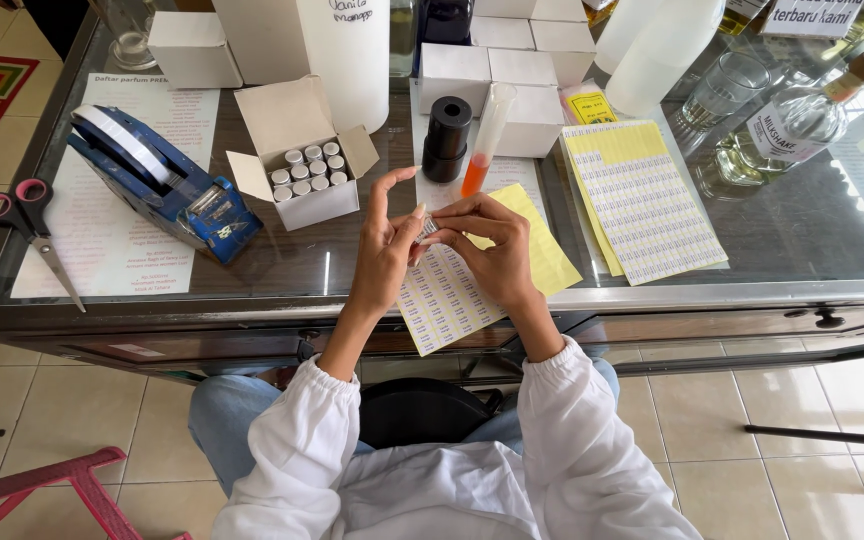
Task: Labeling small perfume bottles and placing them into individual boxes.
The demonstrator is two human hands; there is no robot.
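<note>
A glass-topped counter (802, 230) stands on a pale tiled floor, seen from above by a seated person in white sleeves. At the far left lie scissors (27, 225) with pink handles on a printed sheet under the glass. Next to them sits a blue tape dispenser (167, 185), and just right of it an open white box (302, 170) filled with small capped vials. Near the counter's front edge the left hand (387, 250) and the right hand (492, 250) meet over a yellow label sheet (447, 295) that hangs past the edge. Between their fingertips they pinch a small vial (427, 228), held above the sheet; both hands are closed on it, the left index finger raised. Behind the hands stand a black cylinder (447, 138) and a tilted tube (487, 140) with orange liquid at its bottom. Further right lies a second label sheet (642, 205), then clear bottles (792, 120) and a glass (727, 85).
</note>
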